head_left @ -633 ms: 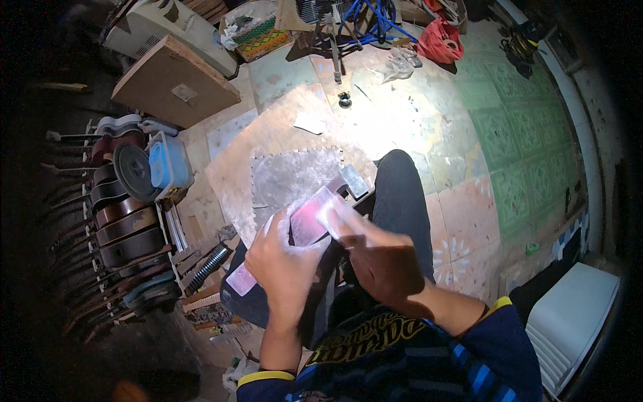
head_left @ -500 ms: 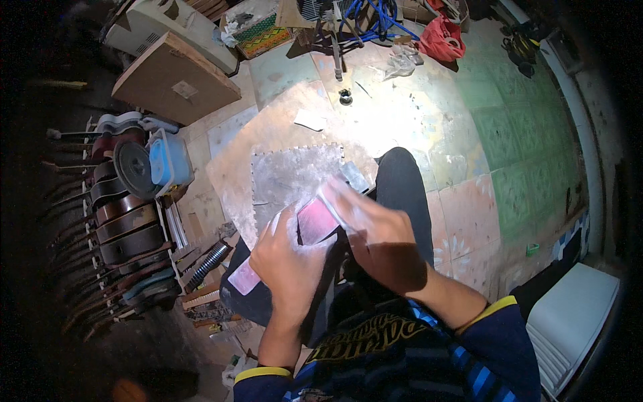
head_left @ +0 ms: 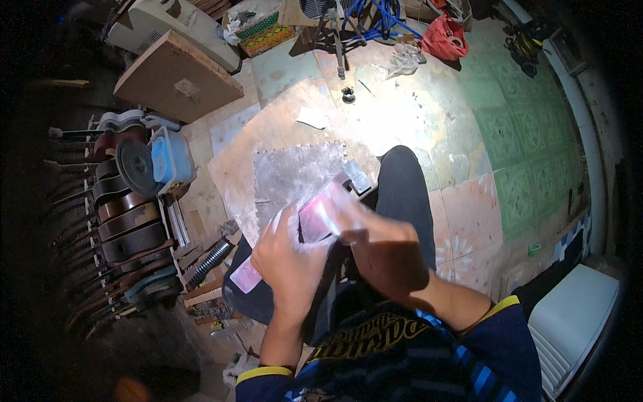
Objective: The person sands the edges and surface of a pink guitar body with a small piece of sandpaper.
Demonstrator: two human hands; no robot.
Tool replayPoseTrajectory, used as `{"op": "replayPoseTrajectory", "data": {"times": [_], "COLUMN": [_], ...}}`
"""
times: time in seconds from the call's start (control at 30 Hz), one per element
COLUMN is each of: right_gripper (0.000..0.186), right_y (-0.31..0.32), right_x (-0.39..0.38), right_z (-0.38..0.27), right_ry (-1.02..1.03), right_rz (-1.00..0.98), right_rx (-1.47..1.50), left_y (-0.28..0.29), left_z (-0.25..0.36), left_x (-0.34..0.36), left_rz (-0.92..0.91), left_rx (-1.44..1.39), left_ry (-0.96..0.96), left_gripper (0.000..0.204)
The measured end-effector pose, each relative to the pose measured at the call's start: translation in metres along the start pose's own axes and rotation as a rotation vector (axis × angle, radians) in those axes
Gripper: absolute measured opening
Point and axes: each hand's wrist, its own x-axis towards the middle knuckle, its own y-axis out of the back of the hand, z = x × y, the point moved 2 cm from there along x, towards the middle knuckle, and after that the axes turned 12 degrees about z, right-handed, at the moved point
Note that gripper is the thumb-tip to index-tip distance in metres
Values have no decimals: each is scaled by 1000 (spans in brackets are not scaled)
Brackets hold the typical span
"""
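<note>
A long, flat pink piece (head_left: 315,224) slants over my lap, its near end sticking out below my left hand (head_left: 284,251). That hand is closed around it, thumb and fingers dusted with white powder. My right hand (head_left: 368,231) lies against the far part of the pink piece. Its fingers are curled and smeared by motion, and whatever is under them cannot be made out. Just beyond the fingers is a small grey block (head_left: 358,175) by my dark-trousered right knee (head_left: 402,174). Beneath all this, a dusty grey mat (head_left: 288,171) lies on a brown board (head_left: 231,164).
Guitar-like bodies (head_left: 130,214) line a rack at left, next to a blue plastic tub (head_left: 164,161). Behind stands a cardboard-brown panel (head_left: 177,77). Blue cable (head_left: 382,23) and a red bag (head_left: 445,40) lie at the back. A white plastic stool (head_left: 576,321) is at right.
My right hand has shifted slightly right and toward me along the pink piece, uncovering more of its far end. My left hand keeps its grip in nearly the same place.
</note>
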Motion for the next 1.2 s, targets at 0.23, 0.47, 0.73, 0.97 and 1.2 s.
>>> {"op": "replayPoseTrajectory", "data": {"times": [0.23,0.47,0.73,0.97,1.2], "right_gripper": [57,63,51,58,50], "right_y": [2,-1,-1,2,-3], "right_x": [8,-5,3,18,20], "right_z": [-4,-9,0,10,9], "right_ry": [16,-50,-116,-308,-347], "right_rz": [-30,11,14,-78,-52], "right_rx": [-24,-17,68,358,447], "left_y": [-1,5,4,2,3], "left_z": [-6,1,-5,-4,2], "left_x": [9,11,17,14,19], "left_rz": [19,-47,-30,-14,-28], "left_rx": [-24,-8,-32,-21,14], "left_ry": [-5,57,55,54,43], "left_gripper": [50,53,59,59,56]}}
